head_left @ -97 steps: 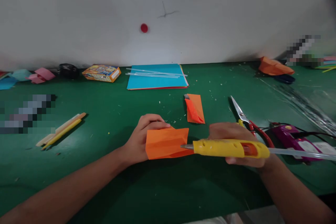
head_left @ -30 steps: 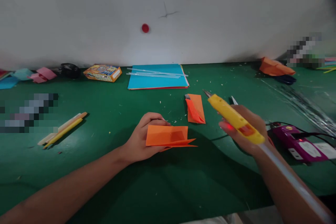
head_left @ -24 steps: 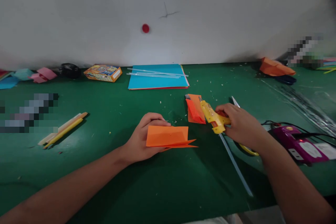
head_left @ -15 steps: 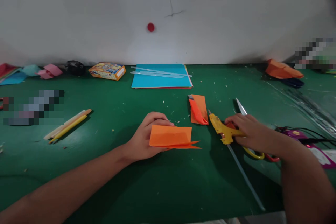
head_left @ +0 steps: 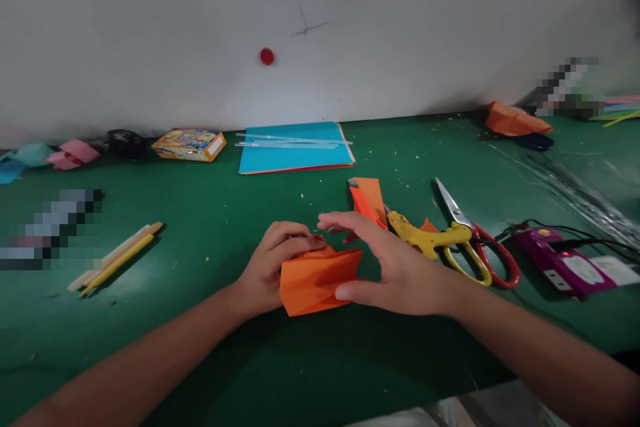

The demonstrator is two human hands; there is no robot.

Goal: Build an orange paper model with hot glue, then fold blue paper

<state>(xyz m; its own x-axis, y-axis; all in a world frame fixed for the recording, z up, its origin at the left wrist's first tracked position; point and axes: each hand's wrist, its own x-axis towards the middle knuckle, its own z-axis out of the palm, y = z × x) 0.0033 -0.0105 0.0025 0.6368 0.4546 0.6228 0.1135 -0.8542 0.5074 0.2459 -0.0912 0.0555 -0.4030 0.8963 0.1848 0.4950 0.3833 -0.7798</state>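
Note:
Folded orange paper (head_left: 313, 283) is held by my left hand (head_left: 267, 267), whose fingers curl round its far left side. The paper's right end gapes apart. My right hand (head_left: 395, 267) reaches in from the right with thumb and fingers spread, the thumb tip at the paper's right edge; whether it touches is hard to tell. Just beyond the right hand lies a yellow glue gun (head_left: 425, 237), partly hidden by it. Scissors (head_left: 467, 233) with one yellow and one red handle lie beside the gun. A cutter with an orange handle (head_left: 364, 203) rests on another orange paper piece (head_left: 371, 192).
Behind, blue paper sheets (head_left: 295, 157) carry clear glue sticks, next to a small orange box (head_left: 190, 145). Several pencil-like sticks (head_left: 123, 257) lie left. On the right are a purple power strip (head_left: 565, 263) with cables, and clear plastic (head_left: 585, 203). A white wall (head_left: 200, 33) stands behind.
My right hand has let go of the glue gun, leaving it on the table, and moved left to the orange paper. The paper has tilted and its right end has opened wider.

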